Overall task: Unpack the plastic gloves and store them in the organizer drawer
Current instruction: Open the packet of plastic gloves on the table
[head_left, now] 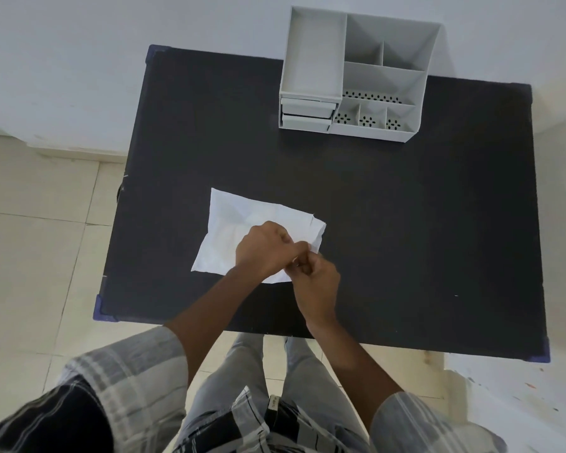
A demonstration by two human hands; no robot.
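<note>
A flat white packet of plastic gloves (pixel 232 230) lies on the black table (pixel 406 223), near its front left. My left hand (pixel 262 250) and my right hand (pixel 314 279) meet over the packet's right front edge, both pinching that edge with closed fingers. The gloves inside cannot be seen. A light grey desk organizer (pixel 356 73) stands at the table's far edge. Its two small drawers (pixel 307 114) sit at its front left, both pushed in.
The organizer has an open tray on top of the drawers and several open compartments on its right side. A white wall runs behind the table. Beige floor tiles lie to the left and below. My legs stand at the table's front edge.
</note>
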